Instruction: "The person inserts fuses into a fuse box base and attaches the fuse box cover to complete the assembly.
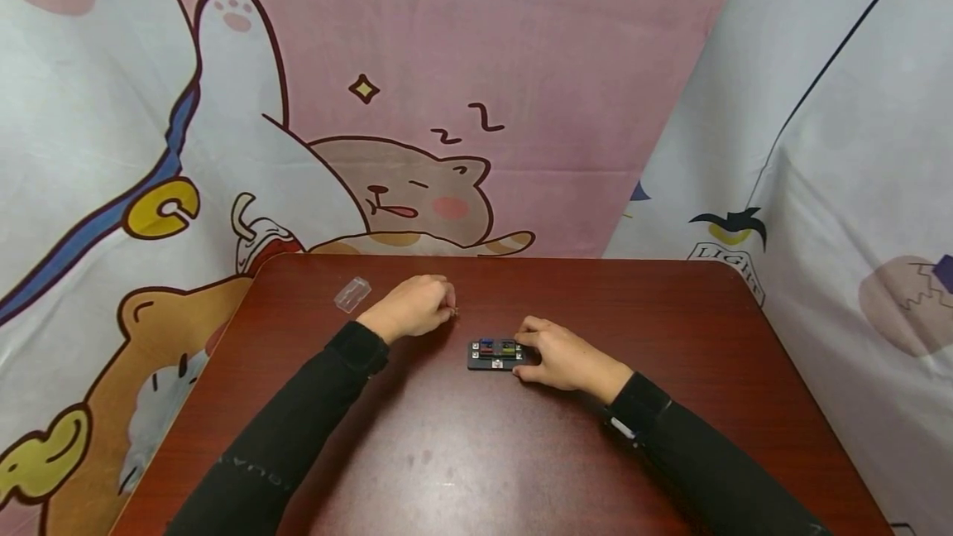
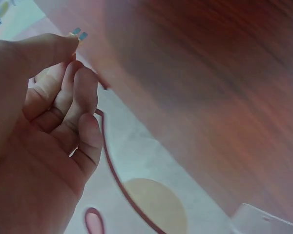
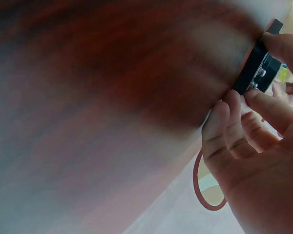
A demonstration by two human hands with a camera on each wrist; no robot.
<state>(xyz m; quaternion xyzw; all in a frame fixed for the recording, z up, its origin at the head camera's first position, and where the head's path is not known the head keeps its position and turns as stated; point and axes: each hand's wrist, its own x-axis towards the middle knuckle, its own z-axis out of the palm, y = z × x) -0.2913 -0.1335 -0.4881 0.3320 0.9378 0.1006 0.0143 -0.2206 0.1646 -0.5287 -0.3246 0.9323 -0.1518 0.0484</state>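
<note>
My left hand [image 1: 413,304] pinches a small blade fuse [image 2: 79,35] between thumb and index finger, above the table left of the fuse block. Two flat metal prongs and a bit of amber body stick out past the fingertips; the rest is hidden. My right hand [image 1: 567,358] grips the right end of a black fuse block [image 1: 482,362], thumb on the near side and fingers on the far side. Blue, red and yellow-green fuses [image 1: 509,348] sit in the block, with metal screw terminals at its edges. In the right wrist view, the block's black side [image 3: 254,63] shows between thumb and fingers.
A clear plastic cover [image 1: 353,294] lies on the brown wooden table [image 1: 447,453] behind my left forearm. The table's far edge runs close beyond both hands, against a cartoon-printed cloth [image 1: 558,89]. Another part of the cloth hangs at the right.
</note>
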